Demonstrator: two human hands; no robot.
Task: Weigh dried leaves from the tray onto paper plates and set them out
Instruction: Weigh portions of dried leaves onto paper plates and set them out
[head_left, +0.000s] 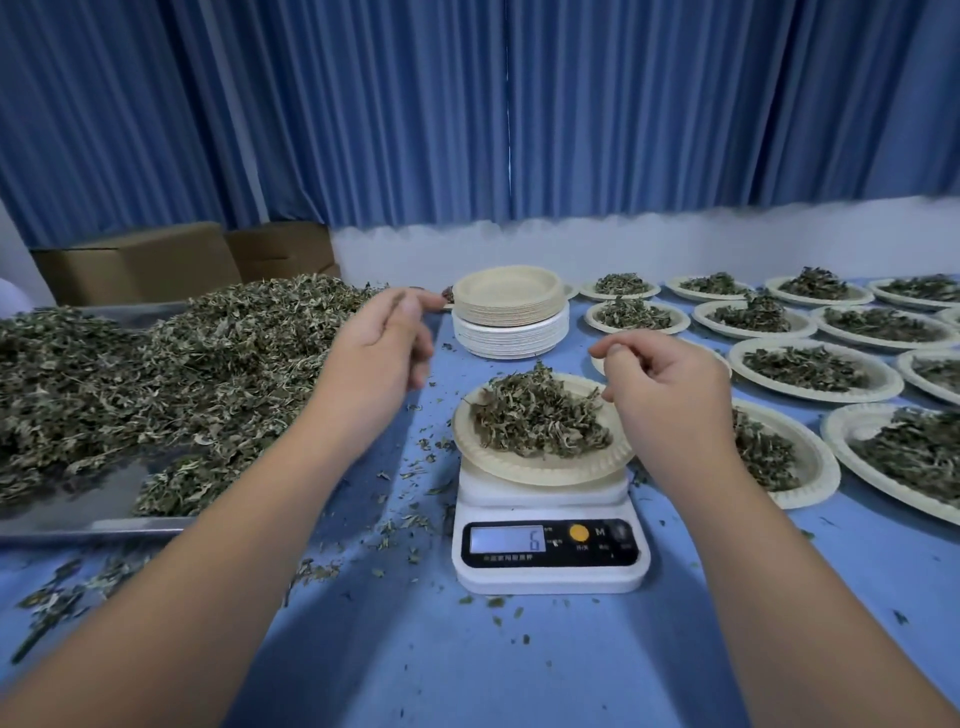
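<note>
A paper plate (540, 470) heaped with dried leaves (540, 418) sits on a white digital scale (550, 551) at the centre; its display reads 6. A large pile of dried leaves (171, 374) fills the metal tray (88, 525) on the left. My left hand (387, 343) hovers between the tray and the scale with relaxed fingers and holds nothing. My right hand (660, 387) hangs over the plate's right rim with fingers loosely curled, thumb and forefinger together; I cannot see whether they pinch a leaf.
A stack of empty paper plates (509, 322) stands behind the scale. Several filled plates (815, 366) cover the blue table to the right. Cardboard boxes (140, 260) sit behind the tray. Loose leaf crumbs (410, 525) lie scattered around the scale. Blue curtains hang at the back.
</note>
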